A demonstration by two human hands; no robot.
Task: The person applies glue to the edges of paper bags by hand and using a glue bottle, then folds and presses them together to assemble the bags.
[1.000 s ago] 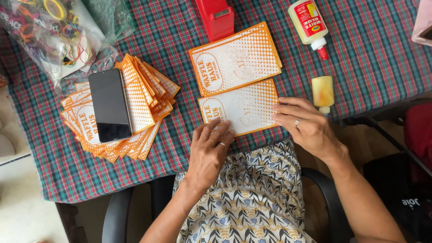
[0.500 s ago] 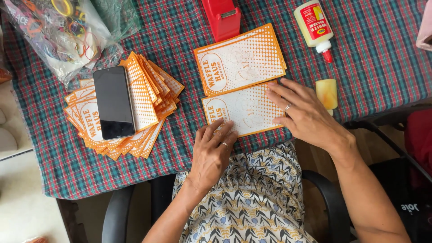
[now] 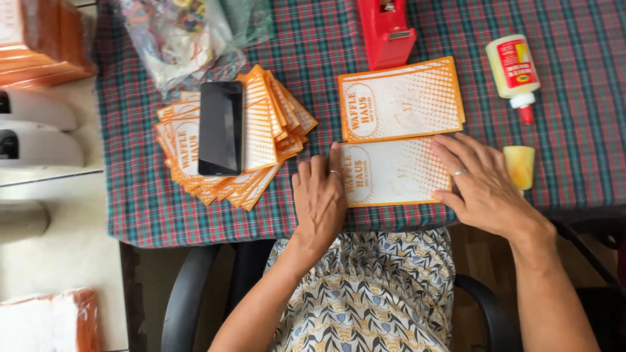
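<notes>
An orange-and-white paper bag (image 3: 391, 173) lies flat at the near edge of the plaid-covered table (image 3: 574, 98). My left hand (image 3: 321, 199) presses flat on its left end, fingers together. My right hand (image 3: 479, 186) rests on its right end with fingers spread. A second bag of the same kind (image 3: 401, 99) lies just beyond it. Both hands wear a ring and hold nothing.
A fanned pile of the same bags (image 3: 261, 140) sits to the left with a black phone (image 3: 220, 127) on top. A red tape dispenser (image 3: 386, 29), a glue bottle (image 3: 514, 70), a yellow sponge (image 3: 520, 166) and a clear bag of small items (image 3: 176, 36) lie around.
My left hand has moved up from the table edge onto the left end of the near bag. My right hand stays on its right end. The view has shifted.
</notes>
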